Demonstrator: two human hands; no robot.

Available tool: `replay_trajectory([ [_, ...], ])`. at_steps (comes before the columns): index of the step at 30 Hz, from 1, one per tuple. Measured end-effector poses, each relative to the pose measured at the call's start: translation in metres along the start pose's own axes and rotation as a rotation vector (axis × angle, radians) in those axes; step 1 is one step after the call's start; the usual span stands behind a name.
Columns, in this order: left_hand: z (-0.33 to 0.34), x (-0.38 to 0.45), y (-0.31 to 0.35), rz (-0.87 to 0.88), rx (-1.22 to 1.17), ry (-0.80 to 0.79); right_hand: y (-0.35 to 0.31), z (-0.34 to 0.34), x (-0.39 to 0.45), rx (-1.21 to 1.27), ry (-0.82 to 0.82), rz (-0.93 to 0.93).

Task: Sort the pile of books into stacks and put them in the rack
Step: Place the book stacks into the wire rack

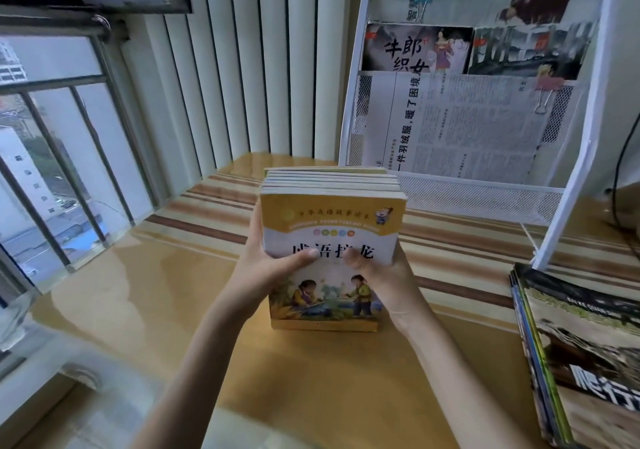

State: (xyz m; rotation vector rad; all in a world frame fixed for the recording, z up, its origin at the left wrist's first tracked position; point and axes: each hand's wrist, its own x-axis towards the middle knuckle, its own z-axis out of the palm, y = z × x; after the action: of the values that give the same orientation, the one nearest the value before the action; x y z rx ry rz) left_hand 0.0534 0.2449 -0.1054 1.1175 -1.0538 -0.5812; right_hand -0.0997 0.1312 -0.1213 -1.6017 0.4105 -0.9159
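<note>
Wood desk (138,310) by window | L hand (270,268) + R hand (377,275) both gripping book stack (332,227) | rack (571,158) behind

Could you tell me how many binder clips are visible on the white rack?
2. A blue binder clip grips papers at the top of the white metal mesh rack; a pink binder clip hangs on the newspaper's right edge. Others may be hidden behind papers.

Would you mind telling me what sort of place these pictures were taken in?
Probably a home study corner, upstairs. A wooden desk stands by a barred window overlooking buildings and a street, a white rack holds picture books and newspaper, and both hands grip a stack of children's books.
</note>
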Motion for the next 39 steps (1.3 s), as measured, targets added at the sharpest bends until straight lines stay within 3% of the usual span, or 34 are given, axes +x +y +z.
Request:
replay_trajectory([
  [3,0.009,0.010,-0.006,0.020,0.038,0.128,0.001,0.003,0.006,0.019,0.054,-0.007],
  [7,0.026,0.030,0.007,0.102,0.002,0.158,-0.017,-0.011,0.021,-0.071,0.103,-0.121],
  [15,0.091,0.179,0.080,0.479,0.101,-0.071,-0.124,-0.105,0.107,-0.356,0.221,-0.409],
  [20,0.105,0.243,0.072,0.496,0.409,0.032,-0.126,-0.143,0.160,-0.566,0.245,-0.378],
  [25,0.083,0.242,0.030,0.433,0.804,0.188,-0.074,-0.142,0.178,-0.722,0.160,-0.235],
  [30,0.073,0.242,0.022,0.610,0.744,0.217,-0.043,-0.139,0.183,-1.256,0.208,-0.221],
  [32,0.076,0.247,0.038,0.617,0.747,0.159,-0.057,-0.133,0.176,-1.460,0.278,-0.138],
  [35,0.081,0.256,0.049,0.662,0.973,0.095,-0.073,-0.126,0.166,-1.669,0.242,-0.041],
  [37,0.085,0.257,0.047,0.700,1.063,0.119,-0.081,-0.129,0.163,-1.669,0.288,-0.028],
  [39,0.084,0.259,0.045,0.744,1.108,0.152,-0.089,-0.129,0.164,-1.464,0.498,-0.195],
])
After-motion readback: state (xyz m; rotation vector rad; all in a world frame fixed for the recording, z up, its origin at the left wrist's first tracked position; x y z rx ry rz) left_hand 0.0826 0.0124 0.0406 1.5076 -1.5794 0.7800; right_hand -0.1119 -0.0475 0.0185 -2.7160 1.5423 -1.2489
